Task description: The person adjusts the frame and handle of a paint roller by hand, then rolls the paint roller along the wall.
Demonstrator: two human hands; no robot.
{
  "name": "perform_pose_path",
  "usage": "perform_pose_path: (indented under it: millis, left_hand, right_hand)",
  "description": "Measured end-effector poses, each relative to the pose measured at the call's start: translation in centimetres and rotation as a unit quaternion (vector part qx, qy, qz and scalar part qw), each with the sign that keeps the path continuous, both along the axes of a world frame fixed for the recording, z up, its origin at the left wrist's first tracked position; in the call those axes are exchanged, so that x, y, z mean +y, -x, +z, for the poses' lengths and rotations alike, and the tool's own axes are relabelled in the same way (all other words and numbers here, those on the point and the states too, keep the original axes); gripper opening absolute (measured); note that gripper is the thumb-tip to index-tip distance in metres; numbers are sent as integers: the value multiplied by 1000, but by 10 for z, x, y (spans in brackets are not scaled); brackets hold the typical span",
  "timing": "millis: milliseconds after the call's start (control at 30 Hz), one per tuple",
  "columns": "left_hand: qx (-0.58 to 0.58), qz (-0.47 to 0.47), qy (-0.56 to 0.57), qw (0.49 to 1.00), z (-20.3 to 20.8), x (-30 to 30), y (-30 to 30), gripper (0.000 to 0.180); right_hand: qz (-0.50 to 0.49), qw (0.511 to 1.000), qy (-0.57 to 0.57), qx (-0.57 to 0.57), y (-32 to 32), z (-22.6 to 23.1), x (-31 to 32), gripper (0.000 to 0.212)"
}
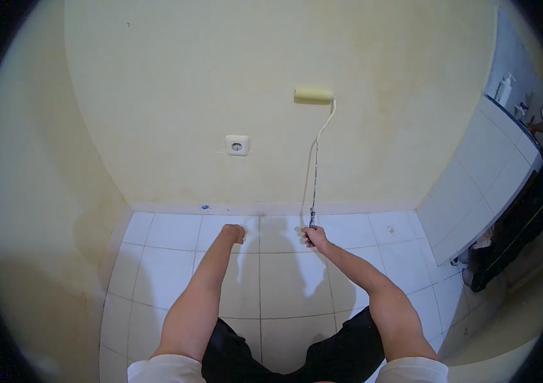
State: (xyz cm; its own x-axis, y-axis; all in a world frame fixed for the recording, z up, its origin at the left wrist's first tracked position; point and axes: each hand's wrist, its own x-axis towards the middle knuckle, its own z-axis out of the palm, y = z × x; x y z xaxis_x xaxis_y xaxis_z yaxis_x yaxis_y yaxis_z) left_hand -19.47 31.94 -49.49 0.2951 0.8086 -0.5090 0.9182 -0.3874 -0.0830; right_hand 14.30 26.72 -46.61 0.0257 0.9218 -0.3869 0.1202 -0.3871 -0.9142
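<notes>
My right hand (314, 237) is wrapped round the handle of a paint roller (314, 96). The roller's pale yellow sleeve lies against the cream wall (176, 89), above and to the right of the wall socket. Its thin, bent metal rod (315, 172), spotted with paint, runs down from the sleeve to my hand. My left hand (234, 233) hangs closed above the floor, left of the roller; nothing shows in its fingers.
A white wall socket (237, 146) sits left of the rod. A pale skirting strip (278, 209) borders the white tiled floor (290, 281). At right, a tiled counter (485, 172) carries a white pump bottle (505, 90). Another person in dark clothes (514, 233) stands beside it.
</notes>
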Motion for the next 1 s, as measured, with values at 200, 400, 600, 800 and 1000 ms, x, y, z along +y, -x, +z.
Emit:
perform_pose_path:
  millis: [200, 400, 600, 800, 1000]
  left_hand:
    - [11, -27, 46, 999, 17, -1, -38, 48]
    - [-10, -11, 16, 1000, 20, -8, -37, 45]
    - [7, -20, -8, 1000, 5, -5, -40, 46]
    - [30, -14, 70, 997, -11, 3, -32, 43]
    - [9, -36, 38, 999, -7, 2, -49, 44]
  right_hand:
    - [-63, 969, -234, 44, 0, 27, 30, 23]
    - [-103, 895, -432, 35, 11, 142, 39, 29]
    - [-182, 819, -544, -11, 4, 291, 8, 36]
    - [-206, 722, -656, -80, -8, 391, 0, 40]
    - [-264, 707, -627, -196, -2, 429, -71, 32]
